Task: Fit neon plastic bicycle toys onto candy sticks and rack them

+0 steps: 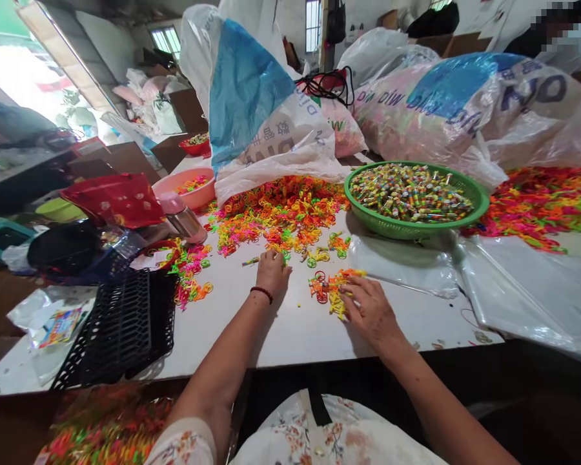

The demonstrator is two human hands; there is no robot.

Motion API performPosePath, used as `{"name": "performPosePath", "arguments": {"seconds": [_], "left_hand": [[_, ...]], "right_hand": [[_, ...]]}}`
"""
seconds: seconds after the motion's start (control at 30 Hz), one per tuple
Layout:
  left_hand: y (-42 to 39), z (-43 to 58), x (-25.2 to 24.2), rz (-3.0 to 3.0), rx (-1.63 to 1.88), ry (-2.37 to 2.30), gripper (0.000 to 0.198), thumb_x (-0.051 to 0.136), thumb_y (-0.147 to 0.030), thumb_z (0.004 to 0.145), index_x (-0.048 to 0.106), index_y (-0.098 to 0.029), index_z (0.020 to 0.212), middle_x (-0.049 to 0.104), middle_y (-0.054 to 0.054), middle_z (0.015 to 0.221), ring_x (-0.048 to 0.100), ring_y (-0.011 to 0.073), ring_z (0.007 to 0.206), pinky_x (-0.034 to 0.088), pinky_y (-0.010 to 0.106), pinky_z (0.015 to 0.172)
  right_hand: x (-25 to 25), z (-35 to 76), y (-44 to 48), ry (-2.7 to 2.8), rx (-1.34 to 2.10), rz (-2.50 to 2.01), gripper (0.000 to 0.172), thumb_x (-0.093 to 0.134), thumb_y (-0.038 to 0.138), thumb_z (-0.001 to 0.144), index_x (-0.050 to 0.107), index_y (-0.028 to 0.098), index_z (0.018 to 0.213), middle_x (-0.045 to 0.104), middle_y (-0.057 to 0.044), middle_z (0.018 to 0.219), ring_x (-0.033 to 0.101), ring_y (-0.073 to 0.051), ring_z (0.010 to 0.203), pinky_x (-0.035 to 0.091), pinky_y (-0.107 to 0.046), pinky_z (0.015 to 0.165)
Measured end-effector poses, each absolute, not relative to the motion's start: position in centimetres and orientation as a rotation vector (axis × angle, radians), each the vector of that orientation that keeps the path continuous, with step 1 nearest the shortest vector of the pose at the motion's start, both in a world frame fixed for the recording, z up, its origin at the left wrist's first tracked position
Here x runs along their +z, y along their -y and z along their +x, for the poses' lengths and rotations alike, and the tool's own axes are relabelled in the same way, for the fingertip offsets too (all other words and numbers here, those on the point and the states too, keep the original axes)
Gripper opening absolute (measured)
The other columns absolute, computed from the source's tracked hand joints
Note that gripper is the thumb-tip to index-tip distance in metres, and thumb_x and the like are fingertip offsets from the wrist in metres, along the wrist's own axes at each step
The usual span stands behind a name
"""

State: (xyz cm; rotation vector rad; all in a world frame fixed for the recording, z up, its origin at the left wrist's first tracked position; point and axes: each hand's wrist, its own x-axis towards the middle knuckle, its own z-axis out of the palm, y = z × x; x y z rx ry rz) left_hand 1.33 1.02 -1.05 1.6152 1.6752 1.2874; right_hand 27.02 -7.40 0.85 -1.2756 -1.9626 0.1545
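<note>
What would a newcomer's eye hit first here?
Probably the heap of neon pieces across the middle of the white table, with the left hand and right hand in front. Next, the tall blue-and-white bag rising behind it, and the green basket full of small tubes to its right.

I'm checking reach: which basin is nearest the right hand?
The green basin, heaped with small tubes, beyond the right hand. The pink basin and the red bowl behind it sit farther off, to the left.
</note>
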Motion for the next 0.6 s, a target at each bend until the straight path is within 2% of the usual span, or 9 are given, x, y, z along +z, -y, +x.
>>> {"name": "performPosePath", "arguments": {"seconds": [0.13,0.23,0.3,0.37,0.47,0.6], "left_hand": [[-0.6,0.9,-2.4,1.347,1.331,-1.634,0.019,0.072,-0.016,0.067,0.054,-0.02,0.063,0.055,0.006,0.083,0.05,0.0242,0.1,0.038,0.035,0.094],[1.7,-0.2,-2.7,1.222,1.365,-1.655,0.014,0.064,-0.028,0.079,0.057,-0.019,0.072,0.055,0.003,0.075,0.054,0.0186,0.081,0.044,0.03,0.078],[3.6,-1.3,-2.2,1.078,1.397,-1.588,0.021,0.056,-0.038,0.086,0.057,-0.018,0.079,0.058,0.002,0.074,0.056,0.0148,0.072,0.045,0.027,0.069],[5.6,-2.4,-1.5,0.809,1.494,-1.375,0.025,0.058,-0.041,0.086,0.056,-0.017,0.083,0.061,0.002,0.076,0.058,0.0116,0.069,0.047,0.024,0.065],[8.3,-3.7,-0.2,0.365,1.625,-1.022,0.019,0.07,-0.03,0.08,0.057,-0.016,0.083,0.064,0.001,0.077,0.062,0.0087,0.069,0.05,0.02,0.066],[10.7,-4.8,0.6,0.13,1.674,-0.909,0.005,0.063,-0.017,0.086,0.062,-0.013,0.082,0.067,0.003,0.078,0.065,0.0088,0.072,0.054,0.02,0.073]], "right_hand": [[0.7,23.6,7.8,2.097,0.317,-1.12,0.019,0.05,0.022,0.093,0.069,0.02,0.096,0.065,-0.013,0.112,0.058,-0.026,0.108,0.048,-0.044,0.096],[0.8,21.2,7.7,2.206,0.476,-1.018,0.018,0.048,0.018,0.093,0.066,0.02,0.091,0.065,-0.011,0.105,0.061,-0.023,0.1,0.05,-0.04,0.089],[0.7,19.8,7.1,2.268,0.563,-0.999,0.018,0.048,0.017,0.094,0.065,0.019,0.089,0.065,-0.01,0.097,0.061,-0.021,0.092,0.05,-0.036,0.084],[0.6,18.0,6.0,2.322,0.589,-1.018,0.017,0.048,0.017,0.094,0.064,0.018,0.088,0.065,-0.009,0.092,0.06,-0.02,0.087,0.049,-0.033,0.081],[0.4,14.4,3.3,2.41,0.529,-1.028,0.015,0.05,0.017,0.093,0.065,0.017,0.09,0.066,-0.01,0.093,0.058,-0.02,0.089,0.046,-0.032,0.082],[0.5,8.1,-0.8,2.574,0.381,-0.975,0.024,0.046,0.013,0.093,0.064,0.015,0.109,0.066,-0.011,0.108,0.054,-0.022,0.104,0.04,-0.033,0.093]]}}
